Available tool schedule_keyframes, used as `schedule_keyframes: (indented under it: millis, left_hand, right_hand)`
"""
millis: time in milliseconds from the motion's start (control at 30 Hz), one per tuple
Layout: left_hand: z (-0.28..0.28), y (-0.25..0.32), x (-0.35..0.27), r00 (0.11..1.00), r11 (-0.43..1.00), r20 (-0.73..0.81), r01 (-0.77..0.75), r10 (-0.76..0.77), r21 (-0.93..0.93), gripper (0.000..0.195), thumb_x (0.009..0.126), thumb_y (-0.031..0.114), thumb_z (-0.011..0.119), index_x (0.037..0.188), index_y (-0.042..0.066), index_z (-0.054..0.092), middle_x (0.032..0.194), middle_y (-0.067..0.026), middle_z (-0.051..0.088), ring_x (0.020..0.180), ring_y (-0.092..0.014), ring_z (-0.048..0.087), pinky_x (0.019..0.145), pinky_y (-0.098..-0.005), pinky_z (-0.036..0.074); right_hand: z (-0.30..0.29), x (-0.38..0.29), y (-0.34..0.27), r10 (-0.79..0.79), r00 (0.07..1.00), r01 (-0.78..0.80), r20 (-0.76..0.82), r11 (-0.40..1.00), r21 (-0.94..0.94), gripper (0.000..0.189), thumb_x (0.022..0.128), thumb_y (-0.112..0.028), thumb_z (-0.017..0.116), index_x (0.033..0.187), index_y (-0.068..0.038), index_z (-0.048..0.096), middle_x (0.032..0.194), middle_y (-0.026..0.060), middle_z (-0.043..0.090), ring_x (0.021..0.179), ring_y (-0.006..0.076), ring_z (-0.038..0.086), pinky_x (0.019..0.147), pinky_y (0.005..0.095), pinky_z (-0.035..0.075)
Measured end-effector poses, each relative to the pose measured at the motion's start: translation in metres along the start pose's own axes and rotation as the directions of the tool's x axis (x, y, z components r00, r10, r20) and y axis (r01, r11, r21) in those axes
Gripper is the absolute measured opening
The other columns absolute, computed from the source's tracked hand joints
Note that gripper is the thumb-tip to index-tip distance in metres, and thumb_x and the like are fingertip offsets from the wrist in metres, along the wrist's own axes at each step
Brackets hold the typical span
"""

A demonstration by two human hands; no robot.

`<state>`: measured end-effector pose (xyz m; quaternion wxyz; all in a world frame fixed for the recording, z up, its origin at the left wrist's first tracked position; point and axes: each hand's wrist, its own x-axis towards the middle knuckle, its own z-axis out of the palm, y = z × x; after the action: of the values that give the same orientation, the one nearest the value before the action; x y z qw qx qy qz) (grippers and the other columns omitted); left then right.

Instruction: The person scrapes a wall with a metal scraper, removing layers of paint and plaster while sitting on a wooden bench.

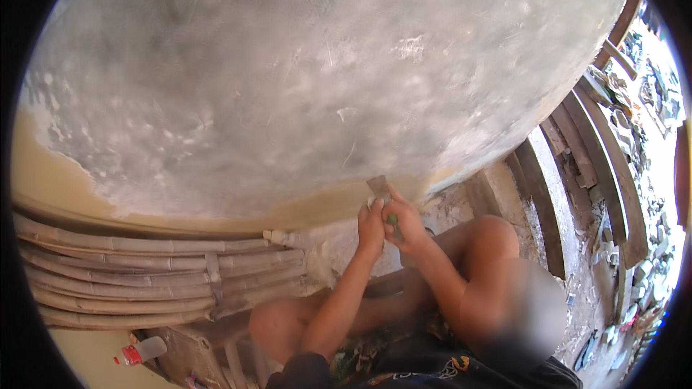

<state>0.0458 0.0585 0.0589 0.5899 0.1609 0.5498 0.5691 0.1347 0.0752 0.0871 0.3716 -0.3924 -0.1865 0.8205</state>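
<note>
A putty knife [378,186] with a flat metal blade and a green handle is in my right hand [408,224]. My right index finger lies along the edge of its blade, which points up and away from me. My left hand [371,229] is close against the right one, its fingertips at the base of the blade. A small pale bit shows by the left fingertips; whether that hand grips it or the knife is unclear. Just beyond the blade stands a wall [303,92] with grey, patchy, white-smeared plaster and a bare yellowish band along its bottom.
To the left is a bench of bamboo poles [157,263]. A plastic bottle [141,351] with a red label and cap lies at lower left. Wooden planks [540,210] line the right side, with rubble [643,281] beyond. My bent bare legs [481,243] are beneath my arms.
</note>
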Motion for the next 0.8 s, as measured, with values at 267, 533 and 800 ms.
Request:
schedule_keyframes:
  millis: [267,533,800]
  left_hand:
    - [-0.011,-0.007,0.01,0.998,0.997,0.04,-0.043,0.04,0.07,0.02,0.091,0.024,0.049,0.089,0.004,0.05,0.066,-0.0014,0.048,0.044,-0.009,0.046,0.039,-0.0227,0.037]
    - [-0.012,0.0,0.0,1.0,0.996,0.019,-0.01,0.008,0.084,0.019,0.091,0.024,0.047,0.091,0.005,0.048,0.066,-0.0024,0.048,0.043,-0.01,0.046,0.038,-0.024,0.036]
    - [-0.014,-0.002,-0.009,1.0,0.992,0.008,-0.003,0.002,0.124,0.016,0.091,0.021,0.046,0.089,0.005,0.049,0.065,-0.0008,0.047,0.041,-0.009,0.044,0.036,-0.0229,0.034]
  right_hand:
    - [-0.001,0.008,0.001,-0.066,0.998,0.066,0.004,0.988,-0.137,0.072,0.076,-0.006,0.047,0.144,-0.014,0.024,0.067,0.0015,0.043,0.05,0.0098,0.04,0.039,0.0231,0.033]
    - [0.005,0.002,0.007,0.05,0.999,-0.049,-0.01,0.998,0.044,0.07,0.077,-0.006,0.045,0.144,-0.01,0.024,0.064,0.0018,0.042,0.048,0.0103,0.04,0.035,0.0233,0.03]
    - [0.005,-0.006,0.014,0.015,0.998,-0.014,-0.065,1.0,0.003,0.068,0.077,-0.006,0.045,0.142,-0.009,0.026,0.063,0.0029,0.043,0.044,0.0108,0.039,0.031,0.023,0.028]
